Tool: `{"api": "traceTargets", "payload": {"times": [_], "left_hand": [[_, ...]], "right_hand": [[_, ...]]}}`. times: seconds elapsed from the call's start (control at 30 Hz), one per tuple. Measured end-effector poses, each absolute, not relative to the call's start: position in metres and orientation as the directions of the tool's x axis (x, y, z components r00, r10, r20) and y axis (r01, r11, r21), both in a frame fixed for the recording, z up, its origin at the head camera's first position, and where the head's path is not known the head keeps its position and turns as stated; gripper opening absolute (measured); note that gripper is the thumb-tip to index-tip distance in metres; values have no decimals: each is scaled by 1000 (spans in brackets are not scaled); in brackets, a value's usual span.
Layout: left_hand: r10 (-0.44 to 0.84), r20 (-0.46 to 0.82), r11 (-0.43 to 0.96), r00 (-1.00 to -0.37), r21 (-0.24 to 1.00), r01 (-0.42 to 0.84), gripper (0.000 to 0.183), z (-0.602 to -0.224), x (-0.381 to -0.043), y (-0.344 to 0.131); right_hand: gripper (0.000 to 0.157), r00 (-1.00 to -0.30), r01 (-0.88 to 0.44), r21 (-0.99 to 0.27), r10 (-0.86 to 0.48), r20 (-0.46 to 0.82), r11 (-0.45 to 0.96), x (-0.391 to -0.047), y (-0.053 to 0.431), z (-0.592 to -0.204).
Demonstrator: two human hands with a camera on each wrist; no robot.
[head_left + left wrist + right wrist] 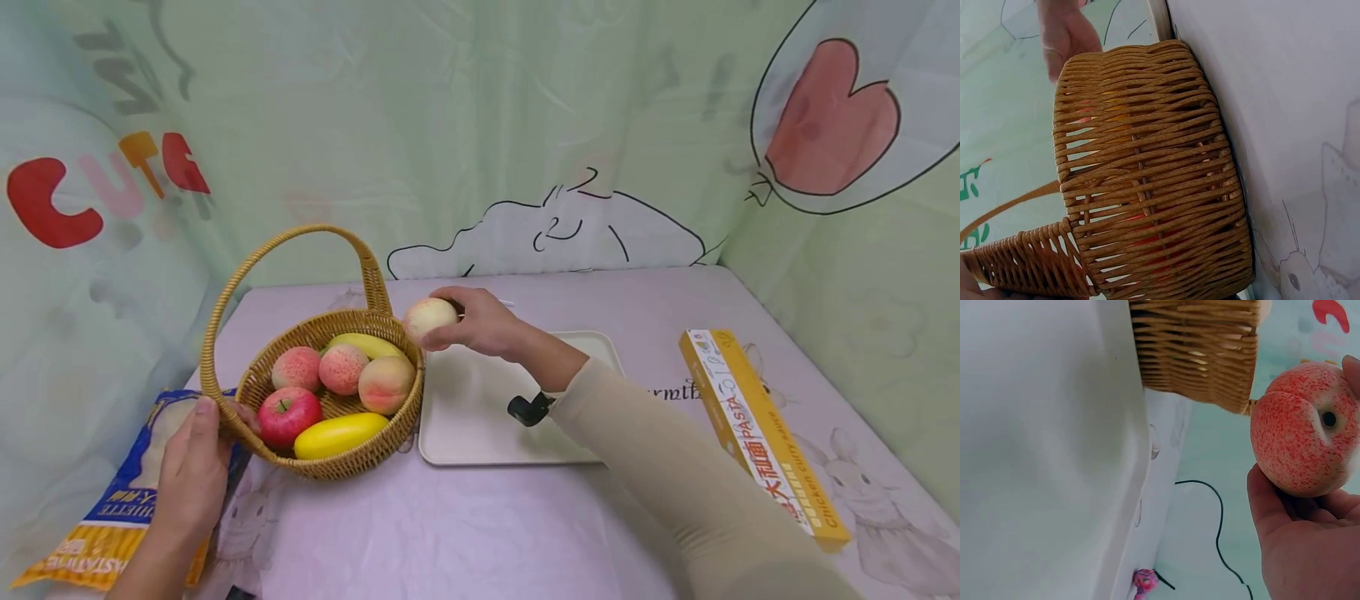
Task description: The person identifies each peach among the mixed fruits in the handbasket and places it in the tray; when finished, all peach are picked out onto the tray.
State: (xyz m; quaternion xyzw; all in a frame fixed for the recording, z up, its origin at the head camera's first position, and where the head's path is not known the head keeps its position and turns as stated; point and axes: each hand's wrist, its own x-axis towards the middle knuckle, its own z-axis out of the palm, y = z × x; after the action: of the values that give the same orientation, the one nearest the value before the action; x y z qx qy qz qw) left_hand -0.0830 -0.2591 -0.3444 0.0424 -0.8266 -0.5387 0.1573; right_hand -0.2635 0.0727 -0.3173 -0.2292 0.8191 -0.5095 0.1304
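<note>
My right hand (483,323) grips a pale peach (431,322) just off the right rim of a wicker basket (341,469). In the right wrist view this peach (1304,431) shows a red-speckled side and a dark stem hollow. My left hand (197,462) holds the basket at its left rim, by the foot of the arched handle (212,350). Inside the basket lie several fruits: a red apple (289,418), peaches (386,384), a banana (367,344) and a smooth yellow oblong fruit (341,435). Woven side strands (1147,156) fill the left wrist view.
A white tray (480,452) lies right of the basket, under my right forearm. Farther right is a yellow pasta box (765,437). A blue and yellow pasta bag (123,508) lies at the left, partly behind my left hand. Printed curtains enclose the table.
</note>
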Motion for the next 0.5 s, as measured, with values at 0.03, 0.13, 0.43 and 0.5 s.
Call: {"api": "traceTargets", "payload": {"times": [0.03, 0.13, 0.43, 0.5], "left_hand": [[-237, 218, 414, -947, 904, 105, 53, -344, -83, -259], [-238, 208, 421, -949, 902, 92, 54, -344, -84, -259], [-259, 155, 445, -953, 895, 25, 57, -343, -85, -259], [-259, 159, 444, -953, 895, 28, 57, -343, -85, -259]], "right_hand": [[58, -863, -239, -895, -504, 18, 377, -265, 73, -319], [59, -874, -229, -887, -486, 7, 400, -269, 74, -325], [60, -910, -188, -861, -414, -29, 472, -278, 76, -344], [60, -913, -184, -857, -407, -33, 482, -279, 76, -348]]}}
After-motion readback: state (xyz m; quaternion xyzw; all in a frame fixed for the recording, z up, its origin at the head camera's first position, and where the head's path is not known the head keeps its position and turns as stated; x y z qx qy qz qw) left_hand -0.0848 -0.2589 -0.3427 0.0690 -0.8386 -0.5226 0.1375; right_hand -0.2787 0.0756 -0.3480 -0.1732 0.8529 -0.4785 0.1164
